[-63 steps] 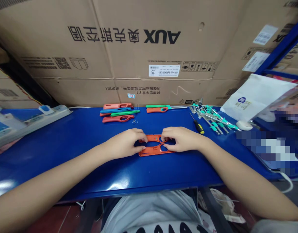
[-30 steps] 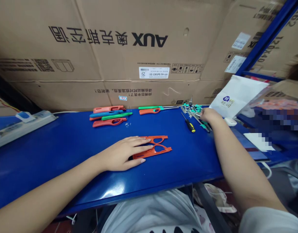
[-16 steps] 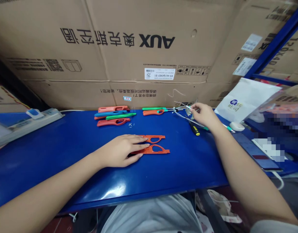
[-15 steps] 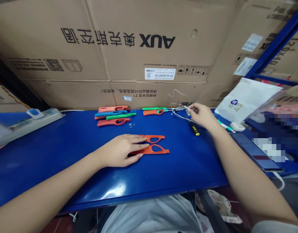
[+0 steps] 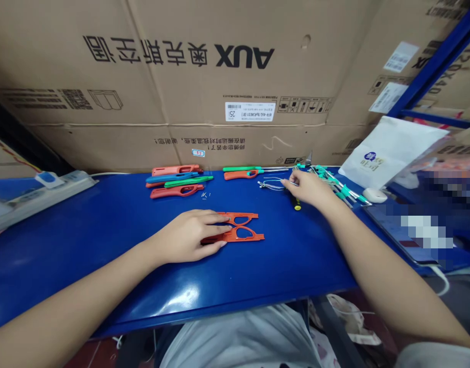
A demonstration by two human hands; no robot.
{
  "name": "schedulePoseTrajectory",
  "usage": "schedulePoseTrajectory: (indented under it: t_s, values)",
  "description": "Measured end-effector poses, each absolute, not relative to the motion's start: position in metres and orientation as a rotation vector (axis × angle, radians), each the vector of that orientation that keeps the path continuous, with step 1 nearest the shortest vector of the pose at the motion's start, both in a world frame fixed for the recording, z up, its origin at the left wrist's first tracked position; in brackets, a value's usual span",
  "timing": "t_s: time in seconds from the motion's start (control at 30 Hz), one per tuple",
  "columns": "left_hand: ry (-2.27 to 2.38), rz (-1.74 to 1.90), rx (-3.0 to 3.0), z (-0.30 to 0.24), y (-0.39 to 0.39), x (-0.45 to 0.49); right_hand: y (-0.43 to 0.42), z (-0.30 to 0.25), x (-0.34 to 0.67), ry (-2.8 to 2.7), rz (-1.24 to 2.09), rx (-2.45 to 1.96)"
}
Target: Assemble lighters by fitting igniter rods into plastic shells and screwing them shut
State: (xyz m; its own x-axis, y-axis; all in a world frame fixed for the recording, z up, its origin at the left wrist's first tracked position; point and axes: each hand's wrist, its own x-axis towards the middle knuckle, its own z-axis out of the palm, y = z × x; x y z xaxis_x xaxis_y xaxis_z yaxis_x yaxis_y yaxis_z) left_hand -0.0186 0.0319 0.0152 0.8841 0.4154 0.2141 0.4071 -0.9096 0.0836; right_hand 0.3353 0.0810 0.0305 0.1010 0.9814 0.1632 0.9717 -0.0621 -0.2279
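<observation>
Two orange plastic handle shells lie side by side on the blue table. My left hand rests flat on their left ends, fingers stretched out. My right hand is at the back right, fingers pinched on a thin metal rod with wire drawn out of a pile of teal-tipped metal rods. A small black and yellow screwdriver pokes out just below that hand.
Finished orange, blue and green handles and a green and orange pair lie at the back. Large cardboard boxes wall the rear. A white power strip sits at left, a white bag and a blue shelf post at right.
My right hand left the orange shells, reached to the rod pile at right, and has drawn one rod with wire leftward. My left hand stayed flat on the shells.
</observation>
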Motion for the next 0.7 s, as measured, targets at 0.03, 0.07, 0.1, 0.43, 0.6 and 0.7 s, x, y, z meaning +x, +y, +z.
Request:
schedulePoseTrajectory:
  t_s: [0.03, 0.07, 0.1, 0.43, 0.6, 0.7]
  values:
    - [0.658, 0.360, 3.013, 0.015, 0.032, -0.019, 0.082, 0.029, 0.337, -1.935, 0.062, -2.107]
    - [0.659, 0.360, 3.010, 0.014, 0.032, -0.019, 0.084, 0.028, 0.338, -1.932, 0.075, -2.098]
    - [0.662, 0.361, 3.007, 0.014, 0.033, -0.019, 0.085, 0.027, 0.338, -1.929, 0.086, -2.080]
    - [0.640, 0.399, 2.978, 0.015, 0.032, -0.017, 0.078, 0.032, 0.329, -2.117, 0.219, -1.710]
    - [0.652, 0.375, 2.984, 0.015, 0.032, -0.019, 0.073, 0.030, 0.330, -2.404, 0.393, -1.460]
    - [0.629, 0.384, 3.000, 0.015, 0.032, -0.019, 0.071, 0.028, 0.328, -2.450, 0.487, -1.333]
